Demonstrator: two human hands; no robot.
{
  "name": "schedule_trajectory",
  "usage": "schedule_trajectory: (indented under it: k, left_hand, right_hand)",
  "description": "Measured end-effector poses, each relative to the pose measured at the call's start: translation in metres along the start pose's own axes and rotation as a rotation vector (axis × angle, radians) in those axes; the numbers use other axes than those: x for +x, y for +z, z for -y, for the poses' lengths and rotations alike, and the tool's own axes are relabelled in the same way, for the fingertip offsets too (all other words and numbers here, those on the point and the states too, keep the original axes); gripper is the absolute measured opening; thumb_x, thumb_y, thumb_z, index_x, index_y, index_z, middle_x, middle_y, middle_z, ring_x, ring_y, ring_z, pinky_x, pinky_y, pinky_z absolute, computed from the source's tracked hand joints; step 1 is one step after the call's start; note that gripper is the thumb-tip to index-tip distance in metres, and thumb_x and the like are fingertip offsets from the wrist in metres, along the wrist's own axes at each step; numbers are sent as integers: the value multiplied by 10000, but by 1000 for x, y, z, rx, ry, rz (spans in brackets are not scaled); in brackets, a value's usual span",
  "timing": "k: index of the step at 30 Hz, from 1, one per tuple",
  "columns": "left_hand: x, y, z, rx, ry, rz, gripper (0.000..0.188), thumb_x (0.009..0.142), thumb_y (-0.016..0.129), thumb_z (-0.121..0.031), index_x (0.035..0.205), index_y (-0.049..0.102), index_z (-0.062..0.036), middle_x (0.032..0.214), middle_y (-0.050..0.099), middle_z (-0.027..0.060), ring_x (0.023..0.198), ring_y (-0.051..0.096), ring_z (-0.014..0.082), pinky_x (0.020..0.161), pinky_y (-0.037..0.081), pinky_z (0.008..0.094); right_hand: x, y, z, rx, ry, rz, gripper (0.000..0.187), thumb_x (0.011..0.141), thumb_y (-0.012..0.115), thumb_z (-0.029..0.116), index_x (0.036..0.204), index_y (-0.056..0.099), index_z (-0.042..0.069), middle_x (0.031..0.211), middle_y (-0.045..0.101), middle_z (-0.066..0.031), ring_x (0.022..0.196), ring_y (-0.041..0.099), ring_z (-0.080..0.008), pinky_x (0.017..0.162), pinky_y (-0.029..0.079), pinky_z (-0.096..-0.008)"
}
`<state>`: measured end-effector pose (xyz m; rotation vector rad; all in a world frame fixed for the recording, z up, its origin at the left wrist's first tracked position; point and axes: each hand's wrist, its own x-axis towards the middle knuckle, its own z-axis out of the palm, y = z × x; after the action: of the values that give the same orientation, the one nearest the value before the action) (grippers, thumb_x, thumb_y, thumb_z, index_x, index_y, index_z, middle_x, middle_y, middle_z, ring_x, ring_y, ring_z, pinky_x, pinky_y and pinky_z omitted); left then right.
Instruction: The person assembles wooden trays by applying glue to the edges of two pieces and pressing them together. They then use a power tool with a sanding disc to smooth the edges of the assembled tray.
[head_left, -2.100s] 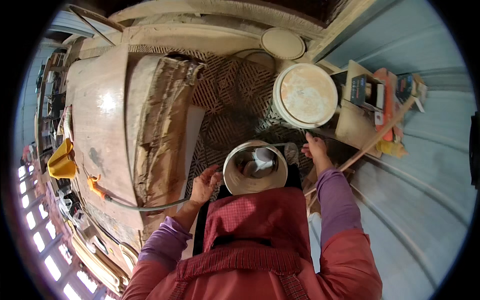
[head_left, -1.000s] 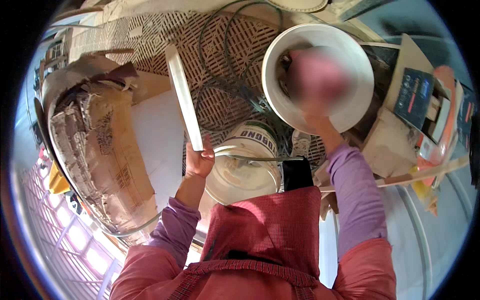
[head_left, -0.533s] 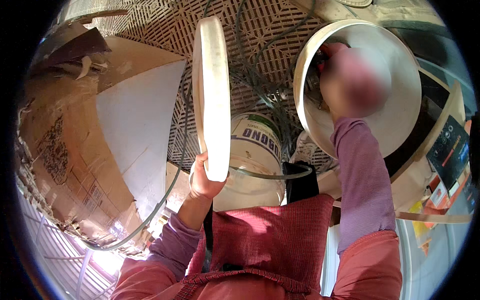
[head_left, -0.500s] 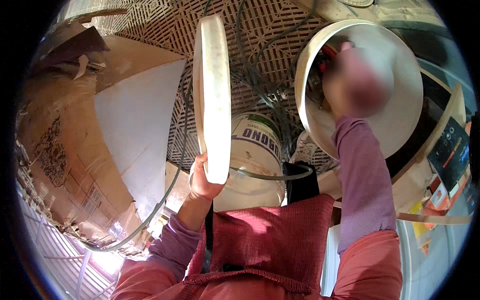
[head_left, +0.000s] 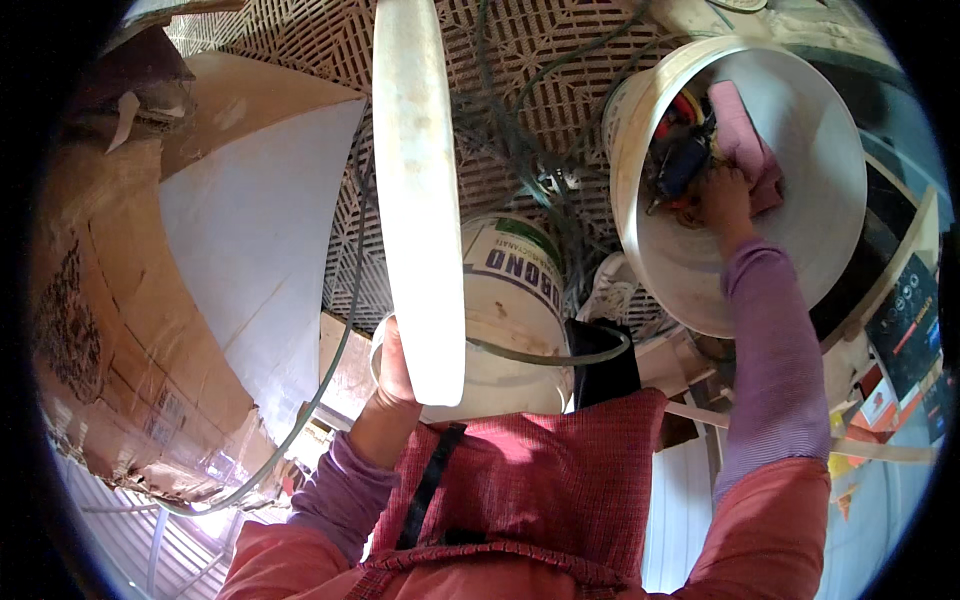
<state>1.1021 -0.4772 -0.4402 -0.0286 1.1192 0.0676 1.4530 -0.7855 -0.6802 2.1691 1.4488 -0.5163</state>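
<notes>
Head view: nearest me, my red checked apron [head_left: 540, 475] spreads over my lap, and just past it a smaller pale bucket [head_left: 505, 385] sits between my legs, with a greenish hose [head_left: 325, 385] bending across its mouth. To the left of that bucket my left hand [head_left: 395, 378] is closed on the lower edge of a round lid [head_left: 420, 200], which stands on edge, almost side-on to me. Farther out on the right is the large white bucket [head_left: 815, 265], uncovered, with my right hand [head_left: 724, 192] down inside it; its fingers are partly lost among the contents, so I cannot tell whether they grip anything. By how things lie, I judge the opening done and the reaching-in under way; nothing is clear of the rim in my right hand, and the lid is not back on. The lid looks pale, glaring white low down, with faint brownish staining higher up. The bucket's inner wall is smooth and whitish, its rim dusty. Inside, a pink piece [head_left: 737, 130] lies just beyond my fingers, with a dark blue item [head_left: 686, 162] on its left and red and yellow bits behind. Farthest off, the brown lattice mat [head_left: 320, 40] runs toward the top
</notes>
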Motion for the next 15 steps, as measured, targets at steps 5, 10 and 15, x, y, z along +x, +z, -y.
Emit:
schedule_trajectory:
  k: [5, 10, 15]
  left_hand:
    - [-4, 25, 0, 161, -19, -97, 613, 945, 481, -411, 1367, 356, 16, 616, 441, 19, 520, 448, 132, 511, 392, 250]
    - [-10, 56, 6, 231, -7, -97, 678, 937, 458, -472, 1382, 340, 26, 609, 442, 15, 510, 438, 130, 497, 384, 248]
    - [-7, 18, -5, 196, -68, 181, 720, 922, 455, -515, 1416, 309, -13, 616, 456, 22, 504, 437, 139, 496, 387, 262]
  right_hand:
    - [31, 1, 39, 134, -145, 487, 337, 797, 596, 330, 930, 700, 38, 958, 670, -107, 805, 641, -320, 720, 494, -484]
    - [58, 33, 51, 950, 523, 414, 329, 841, 597, 275, 1007, 644, -5, 908, 652, -146, 681, 624, -291, 561, 478, -446]
    - [66, 76, 59, 1618, 887, 278, 456, 841, 641, 333, 1110, 563, -27, 947, 603, -142, 711, 577, -259, 579, 441, -376]
